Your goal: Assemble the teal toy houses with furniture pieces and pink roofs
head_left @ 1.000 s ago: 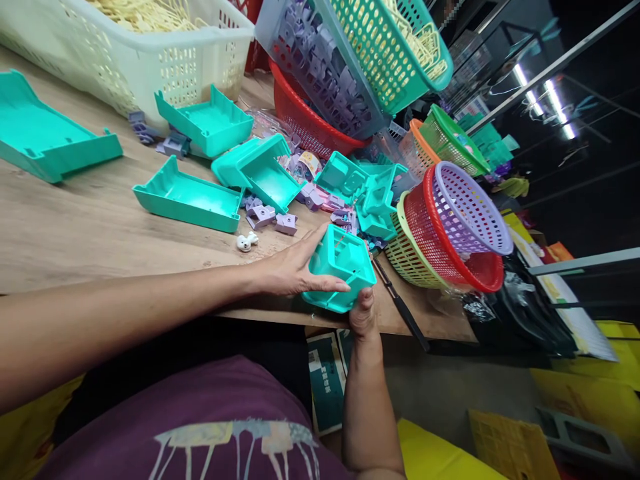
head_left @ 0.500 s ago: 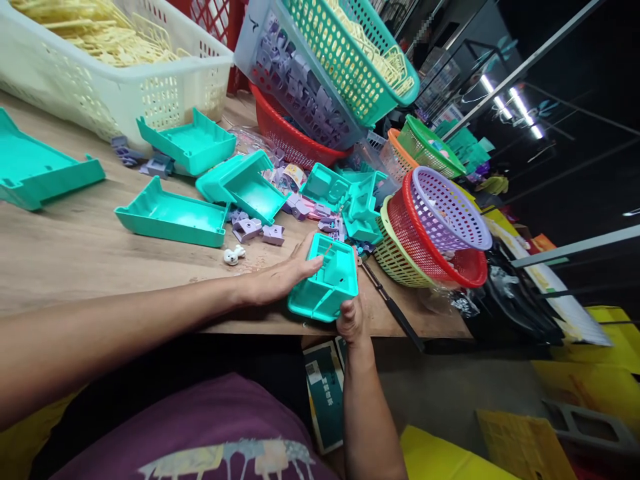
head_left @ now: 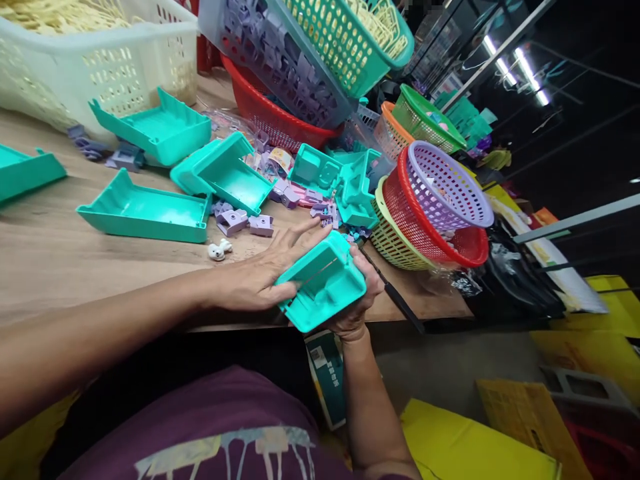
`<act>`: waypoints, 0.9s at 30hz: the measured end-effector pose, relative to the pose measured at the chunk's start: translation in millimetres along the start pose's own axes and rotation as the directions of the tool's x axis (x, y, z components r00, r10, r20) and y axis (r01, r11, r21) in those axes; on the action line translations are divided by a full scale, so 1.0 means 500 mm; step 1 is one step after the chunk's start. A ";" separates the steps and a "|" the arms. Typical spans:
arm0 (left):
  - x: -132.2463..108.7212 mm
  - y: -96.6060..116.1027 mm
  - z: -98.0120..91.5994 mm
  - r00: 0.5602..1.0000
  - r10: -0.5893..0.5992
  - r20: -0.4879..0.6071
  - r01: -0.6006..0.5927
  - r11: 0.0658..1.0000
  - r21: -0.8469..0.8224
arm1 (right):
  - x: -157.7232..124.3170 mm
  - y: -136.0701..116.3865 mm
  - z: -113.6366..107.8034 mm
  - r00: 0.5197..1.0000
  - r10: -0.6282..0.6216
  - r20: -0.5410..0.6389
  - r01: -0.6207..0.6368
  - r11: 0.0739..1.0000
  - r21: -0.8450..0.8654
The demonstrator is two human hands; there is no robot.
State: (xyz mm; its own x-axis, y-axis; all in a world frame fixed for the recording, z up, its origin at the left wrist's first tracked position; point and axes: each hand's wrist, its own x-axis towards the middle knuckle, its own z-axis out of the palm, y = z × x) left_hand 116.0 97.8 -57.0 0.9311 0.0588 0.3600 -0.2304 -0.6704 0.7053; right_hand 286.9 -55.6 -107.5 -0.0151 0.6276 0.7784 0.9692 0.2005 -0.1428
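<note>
Both hands hold a teal plastic housing (head_left: 323,283) over the near edge of the wooden table (head_left: 60,247). My left hand (head_left: 260,273) presses against its left side, thumb under the front rim and fingers stretched along the top. My right hand (head_left: 357,300) cups it from below and the right, fingers curled round its far wall. The housing's open side tilts toward me. Just beyond lie small purple blocks (head_left: 240,221) and a little white piece (head_left: 217,250).
Several teal trays (head_left: 143,213) and shells lie across the table. Cream basket (head_left: 100,67), grey basket of purple parts (head_left: 270,47) and teal basket (head_left: 350,37) stand behind. Stacked round baskets (head_left: 440,213) sit right. A black rod (head_left: 395,300) lies by the edge. Yellow crates are on the floor.
The housing has been turned and tilted so its open side faces me. My right hand has moved from beneath it to wrap round its right side. The view has drifted right.
</note>
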 end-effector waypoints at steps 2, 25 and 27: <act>0.003 -0.007 0.002 0.993 -0.117 0.034 0.117 0.993 0.027 | 0.008 -0.003 -0.002 0.990 -0.071 -0.125 0.072 0.997 0.001; 0.021 0.015 0.032 0.874 -0.452 -0.179 0.384 0.867 -0.318 | 0.041 -0.006 0.006 0.914 0.310 0.263 -0.372 0.898 0.234; 0.025 0.010 0.031 0.866 -0.444 -0.228 0.342 0.861 -0.376 | 0.051 -0.002 0.013 0.874 0.318 0.368 -0.431 0.857 0.282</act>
State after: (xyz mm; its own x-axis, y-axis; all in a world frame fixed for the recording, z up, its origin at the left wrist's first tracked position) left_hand 130.7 84.0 -58.6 0.8445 0.5174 0.1383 0.0139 -0.2792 0.9601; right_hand 283.9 -34.8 -91.5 0.2048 0.8887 0.4101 0.7684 0.1136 -0.6299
